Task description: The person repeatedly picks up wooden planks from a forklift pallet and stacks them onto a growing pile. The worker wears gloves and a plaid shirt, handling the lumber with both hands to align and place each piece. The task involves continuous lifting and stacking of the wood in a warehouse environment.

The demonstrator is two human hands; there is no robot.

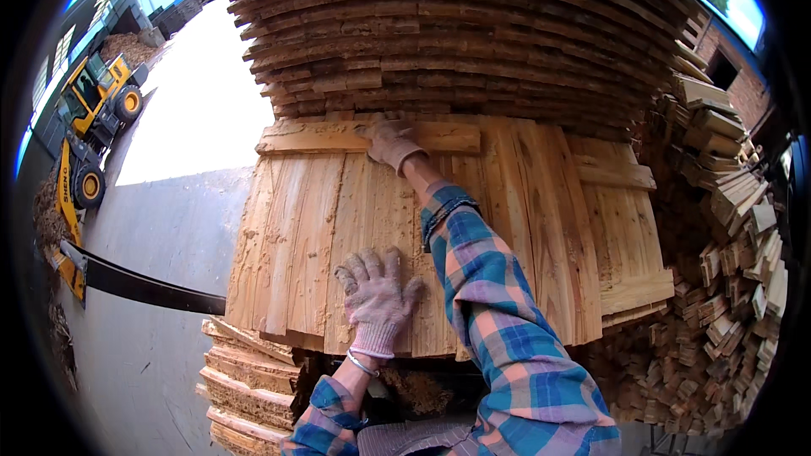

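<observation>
A layer of pale wooden boards lies side by side in front of me, with sawdust on it. My left hand, in a dirty knitted glove, rests flat on the boards near their front edge, fingers spread. Stretched across to the far side is my right hand, also gloved. Its fingers curl over a narrow wooden plank that lies crosswise on the boards' far ends; the fingertips are partly hard to make out.
A tall stack of planks rises right behind the boards. Shorter crosspieces lie at the right, beside a big heap of cut wood. Stacked slabs stand at the lower left. A yellow wheel loader is on the concrete floor.
</observation>
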